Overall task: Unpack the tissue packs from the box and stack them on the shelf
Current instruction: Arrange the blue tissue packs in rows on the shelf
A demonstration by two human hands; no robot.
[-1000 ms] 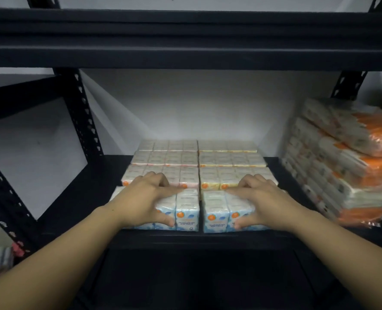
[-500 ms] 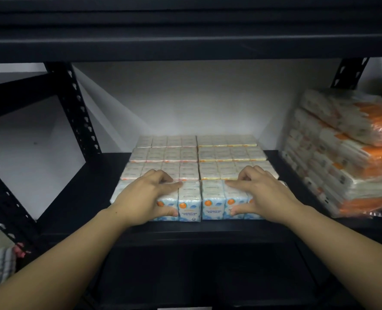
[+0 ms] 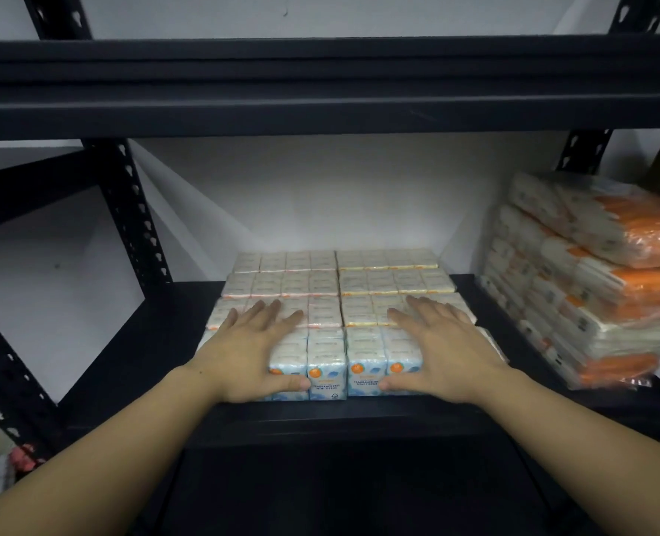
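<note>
White wall backs a dark metal shelf (image 3: 135, 365) where we are squaring the front row of tissue packs (image 3: 326, 365); they lie at the shelf's front edge, touching the rows behind; our left hand (image 3: 253, 353) and right hand (image 3: 442, 352) rest flat on top, fingers straight, thumbs against the front faces; we judge an even push from both keeps the row flush; orange-wrapped bundles (image 3: 599, 280) sit at the shelf's right end.

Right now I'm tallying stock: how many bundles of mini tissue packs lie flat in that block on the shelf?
8, in two columns of four rows: left column, right column. The left hand and right hand lie flat on the front pair. Any lower layer is hidden.
</note>
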